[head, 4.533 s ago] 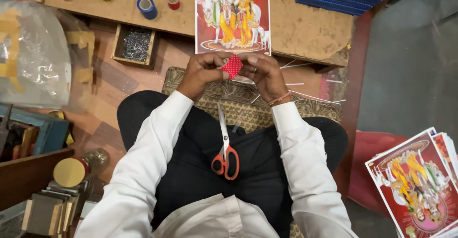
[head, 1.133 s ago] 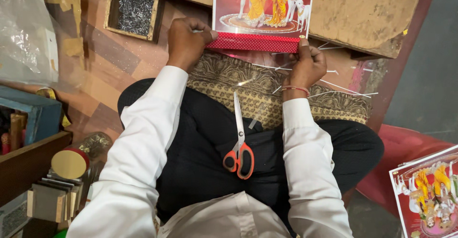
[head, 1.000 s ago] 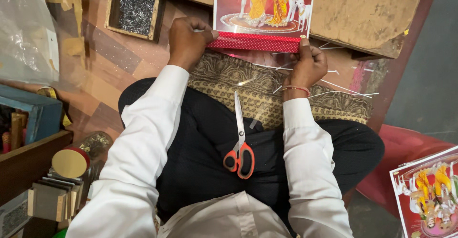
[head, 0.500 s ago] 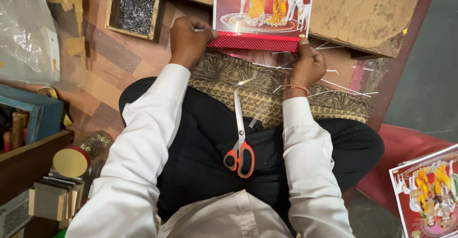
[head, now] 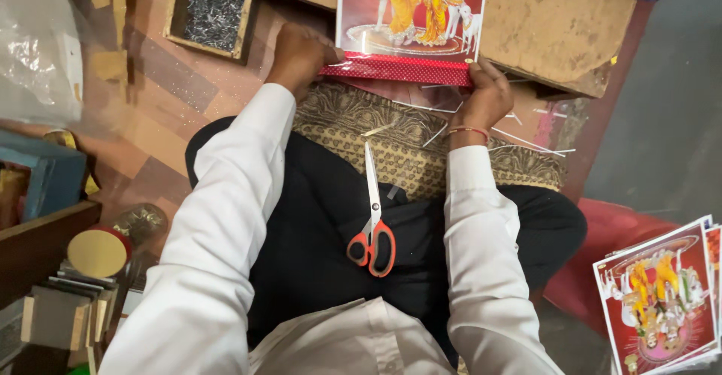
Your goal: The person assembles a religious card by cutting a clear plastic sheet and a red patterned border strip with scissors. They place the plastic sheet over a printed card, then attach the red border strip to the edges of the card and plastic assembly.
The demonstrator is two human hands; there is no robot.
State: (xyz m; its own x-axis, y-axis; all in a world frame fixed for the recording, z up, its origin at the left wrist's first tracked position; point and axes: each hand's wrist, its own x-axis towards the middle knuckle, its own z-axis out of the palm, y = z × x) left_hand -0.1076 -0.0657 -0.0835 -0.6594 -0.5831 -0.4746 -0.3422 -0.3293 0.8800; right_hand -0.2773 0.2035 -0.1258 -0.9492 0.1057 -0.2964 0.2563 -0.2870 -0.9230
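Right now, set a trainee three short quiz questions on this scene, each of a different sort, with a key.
1. True or false: the scissors lie on the person's lap, touched by neither hand.
2. What do both hands press along the picture's lower edge? A) red dotted strip B) blue tape C) wire
3. Fill in: the small wooden tray near the left hand holds small metal ____.

Key
1. True.
2. A: the strip runs from the left hand to the right hand.
3. Nails.
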